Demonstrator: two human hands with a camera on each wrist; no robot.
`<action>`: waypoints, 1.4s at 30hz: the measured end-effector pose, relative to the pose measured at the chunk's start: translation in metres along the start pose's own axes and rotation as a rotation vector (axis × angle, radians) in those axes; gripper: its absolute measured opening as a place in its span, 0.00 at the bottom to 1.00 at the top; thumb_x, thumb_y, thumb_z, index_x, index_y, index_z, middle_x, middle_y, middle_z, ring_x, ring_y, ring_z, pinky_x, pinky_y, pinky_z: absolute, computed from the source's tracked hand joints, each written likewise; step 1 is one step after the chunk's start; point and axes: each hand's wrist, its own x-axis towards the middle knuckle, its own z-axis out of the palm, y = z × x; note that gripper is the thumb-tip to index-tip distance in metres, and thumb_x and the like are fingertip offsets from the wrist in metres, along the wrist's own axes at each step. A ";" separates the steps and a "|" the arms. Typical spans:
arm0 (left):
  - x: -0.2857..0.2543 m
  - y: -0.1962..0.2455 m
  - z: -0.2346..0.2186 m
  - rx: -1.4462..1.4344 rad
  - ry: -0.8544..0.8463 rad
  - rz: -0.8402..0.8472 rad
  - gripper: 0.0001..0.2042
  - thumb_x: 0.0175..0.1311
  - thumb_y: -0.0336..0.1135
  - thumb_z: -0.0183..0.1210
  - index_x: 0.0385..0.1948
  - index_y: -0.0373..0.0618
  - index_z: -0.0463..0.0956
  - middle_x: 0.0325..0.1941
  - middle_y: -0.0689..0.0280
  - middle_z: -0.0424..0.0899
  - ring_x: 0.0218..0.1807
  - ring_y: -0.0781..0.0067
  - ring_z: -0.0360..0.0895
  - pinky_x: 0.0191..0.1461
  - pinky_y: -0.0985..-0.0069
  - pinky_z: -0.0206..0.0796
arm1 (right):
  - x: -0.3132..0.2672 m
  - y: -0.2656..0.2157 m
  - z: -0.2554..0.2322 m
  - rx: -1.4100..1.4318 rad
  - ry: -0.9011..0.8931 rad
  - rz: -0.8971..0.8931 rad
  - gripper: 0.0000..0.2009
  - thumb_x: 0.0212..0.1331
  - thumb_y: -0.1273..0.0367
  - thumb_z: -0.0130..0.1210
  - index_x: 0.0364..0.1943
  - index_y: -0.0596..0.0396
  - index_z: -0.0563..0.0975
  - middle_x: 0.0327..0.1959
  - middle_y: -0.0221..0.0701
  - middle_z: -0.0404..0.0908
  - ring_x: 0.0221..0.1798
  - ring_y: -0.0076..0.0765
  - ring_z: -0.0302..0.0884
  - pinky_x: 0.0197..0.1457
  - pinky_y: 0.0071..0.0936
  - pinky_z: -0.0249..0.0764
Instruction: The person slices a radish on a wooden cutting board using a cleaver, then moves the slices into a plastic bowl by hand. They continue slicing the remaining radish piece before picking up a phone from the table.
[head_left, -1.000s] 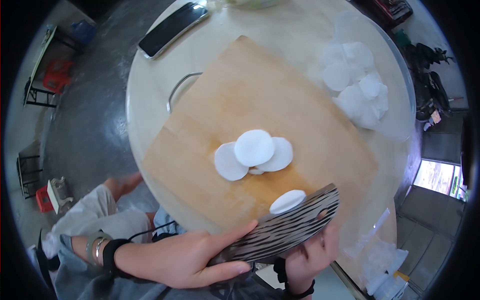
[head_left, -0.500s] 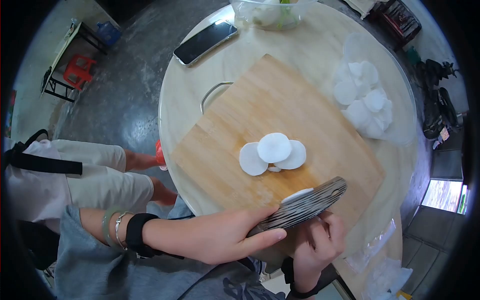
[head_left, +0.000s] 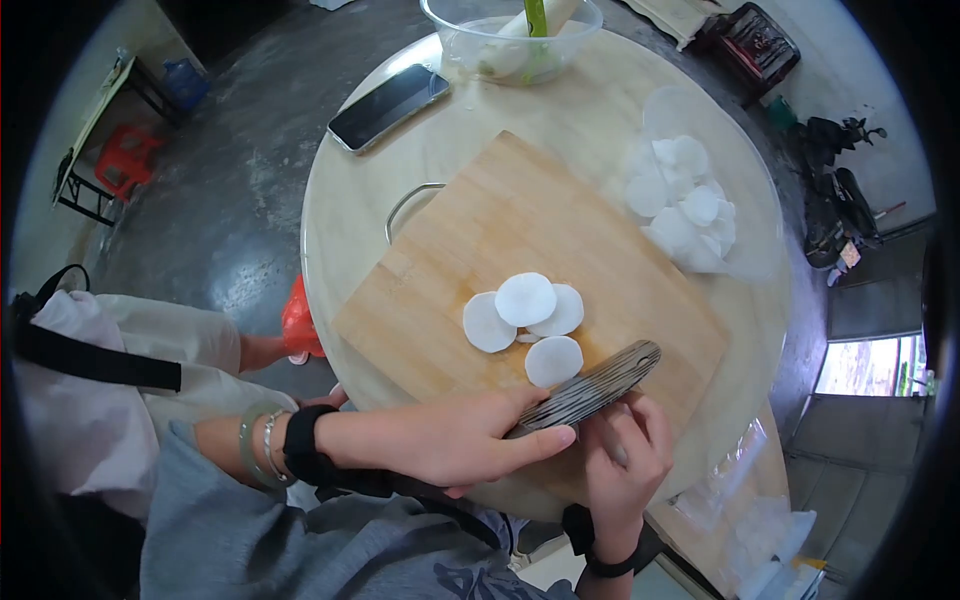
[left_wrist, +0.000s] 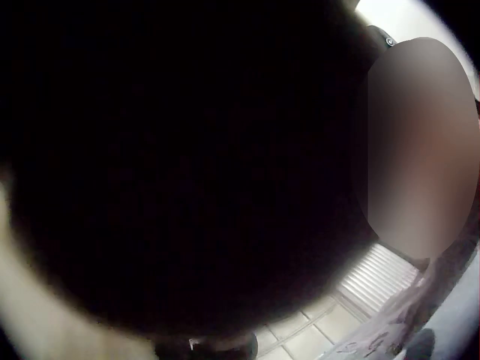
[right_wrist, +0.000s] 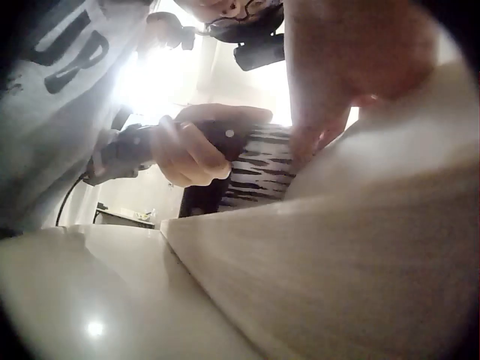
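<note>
My left hand (head_left: 460,435) grips a wide kitchen knife (head_left: 595,390) by its dark handle, thumb and forefinger along the striped blade. The blade stands nearly on edge over the wooden cutting board (head_left: 590,215). Close against the blade's near side, my right hand (head_left: 628,455) curls its fingers over a pale, rounded piece of white radish (right_wrist: 375,142), mostly hidden in the head view. Just beyond the blade lies one round white slice (head_left: 553,361). Several more slices (head_left: 525,298) overlap behind it. The left wrist view is mostly dark and shows no hand.
A clear bag of white slices (head_left: 690,205) lies right of the board. A phone (head_left: 390,108) and a clear bowl (head_left: 455,35) holding a radish with a green stalk are at the far side. Plastic packaging (head_left: 730,475) lies front right. Another person's legs (head_left: 190,340) show at left.
The slice beside the blade has gone from tilted to flat on the board. The knife has turned from showing its broad face to nearly edge-on. The head view has shifted, showing more of the bowl.
</note>
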 end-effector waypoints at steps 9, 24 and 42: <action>-0.004 -0.032 -0.002 -0.125 -0.009 0.195 0.31 0.67 0.50 0.49 0.63 0.37 0.51 0.19 0.68 0.69 0.12 0.82 0.63 0.14 0.82 0.56 | -0.003 -0.004 0.008 -0.040 0.104 -0.064 0.15 0.30 0.77 0.65 0.30 0.58 0.80 0.35 0.35 0.77 0.37 0.42 0.76 0.38 0.32 0.73; 0.011 -0.063 -0.005 -0.273 -0.153 0.441 0.33 0.68 0.46 0.50 0.68 0.44 0.45 0.19 0.71 0.68 0.15 0.83 0.65 0.16 0.84 0.59 | -0.011 -0.003 0.015 -0.145 0.118 -0.126 0.17 0.32 0.78 0.64 0.35 0.61 0.78 0.39 0.37 0.78 0.41 0.43 0.77 0.45 0.33 0.73; 0.008 -0.070 -0.004 -0.430 -0.191 0.394 0.25 0.68 0.47 0.49 0.58 0.41 0.56 0.19 0.72 0.67 0.12 0.84 0.64 0.14 0.85 0.56 | -0.018 -0.010 0.016 -0.159 0.128 -0.136 0.17 0.36 0.78 0.66 0.36 0.58 0.78 0.39 0.36 0.78 0.41 0.43 0.77 0.46 0.33 0.73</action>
